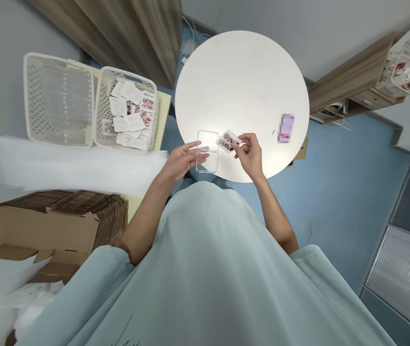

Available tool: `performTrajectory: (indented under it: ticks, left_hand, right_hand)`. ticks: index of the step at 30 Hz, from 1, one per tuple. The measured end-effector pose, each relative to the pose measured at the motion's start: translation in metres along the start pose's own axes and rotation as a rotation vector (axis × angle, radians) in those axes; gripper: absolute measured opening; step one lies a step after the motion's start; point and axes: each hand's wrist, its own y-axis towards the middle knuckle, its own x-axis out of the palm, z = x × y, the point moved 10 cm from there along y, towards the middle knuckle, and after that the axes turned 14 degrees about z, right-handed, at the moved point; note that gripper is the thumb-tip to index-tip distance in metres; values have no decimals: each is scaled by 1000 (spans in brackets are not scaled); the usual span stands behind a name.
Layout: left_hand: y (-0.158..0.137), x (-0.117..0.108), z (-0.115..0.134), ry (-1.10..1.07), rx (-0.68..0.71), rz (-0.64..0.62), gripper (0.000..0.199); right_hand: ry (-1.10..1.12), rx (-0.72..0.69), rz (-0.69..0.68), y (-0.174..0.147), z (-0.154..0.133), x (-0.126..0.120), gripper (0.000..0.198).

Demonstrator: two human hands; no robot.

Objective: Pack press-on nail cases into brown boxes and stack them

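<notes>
Head view: 1 open clear case (212,152) is being held by the left hand (181,162), fingers closed on its left side, over the near edge of the round white table (241,67). 1 printed card (227,141) is being pinched by the right hand (250,154), just right of the case. 1 pixelated purple item (286,128) is being supported by the table, farther right. Cards (128,123) are being held in 1 white basket (126,73), left.

**Clear case (212,153), open**

I note left hand (180,162) holding it at seven o'clock on the round table (241,86); right hand (250,156) pinching a patterned card (228,141) just beside. Blurred purple item (286,128), four o'clock; basket (129,75) of cards (130,124) off-table, nine o'clock.
</notes>
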Motion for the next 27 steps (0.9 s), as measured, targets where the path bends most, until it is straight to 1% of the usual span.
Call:
performTrajectory:
  ticks: [3, 7, 11, 14, 19, 24, 27]
  left_hand:
    - [1, 33, -8, -2, -2, -38, 62]
    - [1, 65, -14, -4, 13, -72, 60]
    - [-2, 91, -15, 30, 33, -105, 61]
    - [-4, 108, -16, 42, 47, -132, 66]
    - [-5, 129, -20, 40, 64, -155, 69]
    - [-9, 140, -22, 82, 71, -152, 68]
    - [-11, 145, -21, 84, 70, -158, 69]
  right_hand:
    - [-9, -18, -99, -9, -13, -15, 43]
    - [-42, -62, -206, -17, -13, -29, 36]
    - [-113, -97, -232, -19, -5, -45, 29]
    - [-172, -151, -234, -22, -3, -56, 25]
    - [-280, -275, -233, -29, -1, -67, 19]
    - [-369, -338, -194, -28, 6, -78, 25]
    - [-401, -364, -183, -28, 8, -80, 26]
